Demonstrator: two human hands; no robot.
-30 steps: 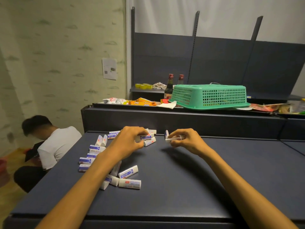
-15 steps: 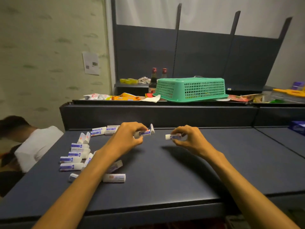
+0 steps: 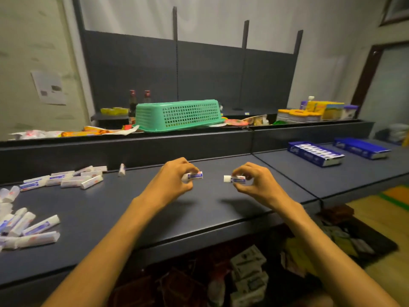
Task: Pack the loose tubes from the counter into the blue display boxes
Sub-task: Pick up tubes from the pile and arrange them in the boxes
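My left hand (image 3: pixel 171 181) pinches a small white and blue tube (image 3: pixel 194 175) above the middle of the dark counter (image 3: pixel 137 209). A second tube (image 3: pixel 234 179) of the same kind is pinched in my right hand (image 3: pixel 259 185), a short gap to the right. Several loose tubes (image 3: pixel 73 179) lie in a row at the back left, and more loose tubes (image 3: pixel 28 229) are heaped at the left edge. Two blue display boxes stand on the counter at the far right: the nearer box (image 3: pixel 315 153) holds a row of tubes, the farther box (image 3: pixel 360 148) lies behind it.
An upturned green basket (image 3: pixel 179 115) sits on the raised ledge behind the counter, among bottles, snack packets and yellow-lidded jars (image 3: pixel 297 115). One tube (image 3: pixel 121 169) stands alone near the back wall. Packets lie on the floor below the counter's front edge.
The view has swung right, bringing the blue display boxes into sight. Both hands have lifted off the pile and moved right, each carrying a tube. The seated person at left has left the view.
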